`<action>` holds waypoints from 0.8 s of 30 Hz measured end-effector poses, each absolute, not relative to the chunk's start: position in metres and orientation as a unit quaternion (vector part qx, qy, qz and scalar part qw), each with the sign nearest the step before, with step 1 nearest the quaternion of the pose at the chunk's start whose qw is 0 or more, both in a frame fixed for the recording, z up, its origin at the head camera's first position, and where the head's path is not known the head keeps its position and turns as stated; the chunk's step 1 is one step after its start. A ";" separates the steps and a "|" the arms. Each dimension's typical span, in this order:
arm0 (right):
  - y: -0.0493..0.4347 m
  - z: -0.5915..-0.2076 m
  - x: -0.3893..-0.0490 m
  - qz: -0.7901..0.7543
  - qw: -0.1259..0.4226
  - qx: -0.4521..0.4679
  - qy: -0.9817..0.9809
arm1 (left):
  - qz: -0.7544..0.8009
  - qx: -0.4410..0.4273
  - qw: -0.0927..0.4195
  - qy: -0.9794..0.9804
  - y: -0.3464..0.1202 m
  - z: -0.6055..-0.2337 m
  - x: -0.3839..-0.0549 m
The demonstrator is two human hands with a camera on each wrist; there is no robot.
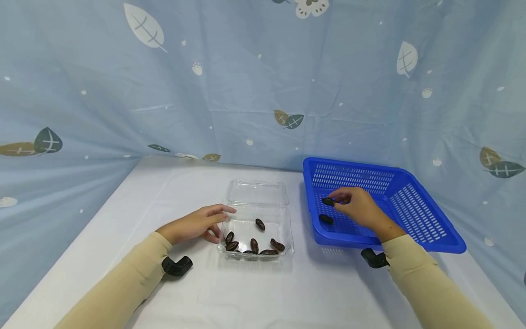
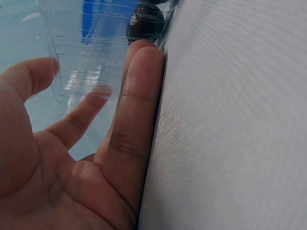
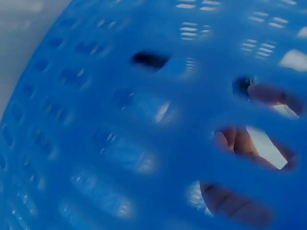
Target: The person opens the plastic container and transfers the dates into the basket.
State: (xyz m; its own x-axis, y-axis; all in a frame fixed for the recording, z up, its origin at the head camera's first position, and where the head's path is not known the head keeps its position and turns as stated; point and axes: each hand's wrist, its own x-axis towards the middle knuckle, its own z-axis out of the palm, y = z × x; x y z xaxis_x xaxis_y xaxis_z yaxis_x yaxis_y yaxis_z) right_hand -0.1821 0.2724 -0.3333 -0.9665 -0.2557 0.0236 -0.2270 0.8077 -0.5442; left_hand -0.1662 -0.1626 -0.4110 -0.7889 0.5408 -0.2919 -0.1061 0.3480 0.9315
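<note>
I am watching the blue basket (image 1: 353,240) standing near the counter's (image 1: 255,292) right edge, its far rim close to the patterned curtain (image 1: 230,82); bare counter is stretching in front of the basket and along its left side. Above the basket's left half, my right hand (image 1: 359,210) is pinching a dark date (image 1: 327,201), its fingers (image 1: 341,192) closing to the date's width. Well left of the basket, my left hand (image 1: 197,224) is spreading nearly straight, gripping nothing, its fingertips touching a clear box (image 1: 240,226). A second date (image 1: 326,219) is lying inside the basket by its left wall. Left of the basket, the box is standing with its lid (image 1: 258,193) open, holding a lone date (image 1: 260,224) and a cluster of dates (image 1: 254,246). The basket's near wall is blocking much of my right wrist view.
</note>
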 end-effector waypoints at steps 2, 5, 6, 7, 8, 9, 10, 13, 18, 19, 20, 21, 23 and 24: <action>0.273 -0.337 -0.186 -0.272 0.041 -0.131 0.953 | 0.552 0.138 0.292 0.769 -0.163 -0.411 -0.166; 0.272 -0.341 -0.189 -0.254 0.067 -0.129 0.956 | 0.551 0.133 0.293 0.770 -0.162 -0.411 -0.166; 0.271 -0.343 -0.190 -0.246 0.075 -0.128 0.958 | 0.551 0.135 0.294 0.769 -0.163 -0.411 -0.166; 0.271 -0.344 -0.191 -0.238 0.083 -0.128 0.959 | 0.551 0.136 0.295 0.768 -0.163 -0.411 -0.166; 0.271 -0.345 -0.191 -0.231 0.090 -0.127 0.960 | 0.551 0.138 0.296 0.768 -0.163 -0.411 -0.166; 0.270 -0.346 -0.192 -0.226 0.097 -0.124 0.961 | 0.551 0.138 0.297 0.767 -0.163 -0.412 -0.166; 0.270 -0.346 -0.192 -0.221 0.100 -0.124 0.962 | 0.551 0.139 0.297 0.767 -0.163 -0.412 -0.166; 0.269 -0.348 -0.192 -0.213 0.105 -0.123 0.964 | 0.553 0.138 0.296 0.767 -0.163 -0.413 -0.167; 0.268 -0.351 -0.192 -0.198 0.117 -0.124 0.965 | 0.554 0.133 0.298 0.766 -0.163 -0.415 -0.167; 0.268 -0.351 -0.192 -0.195 0.120 -0.123 0.966 | 0.554 0.131 0.300 0.766 -0.163 -0.415 -0.167; 0.268 -0.351 -0.192 -0.193 0.124 -0.122 0.966 | 0.553 0.130 0.300 0.766 -0.163 -0.415 -0.167; 0.267 -0.352 -0.192 -0.192 0.128 -0.120 0.966 | 0.553 0.129 0.301 0.766 -0.163 -0.414 -0.166; 0.268 -0.352 -0.192 -0.192 0.132 -0.118 0.965 | 0.553 0.133 0.299 0.766 -0.162 -0.414 -0.166; 0.268 -0.353 -0.192 -0.191 0.133 -0.119 0.965 | 0.552 0.136 0.298 0.767 -0.162 -0.414 -0.167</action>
State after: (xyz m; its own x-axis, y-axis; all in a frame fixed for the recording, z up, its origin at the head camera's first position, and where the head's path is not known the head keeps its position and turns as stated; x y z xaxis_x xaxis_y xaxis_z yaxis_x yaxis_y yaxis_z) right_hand -0.1920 0.2679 -0.3525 -0.9366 -0.2797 -0.2109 -0.1781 0.8988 -0.4006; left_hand -0.1665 -0.1624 -0.4136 -0.7853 0.5379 -0.3066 -0.1206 0.3528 0.9279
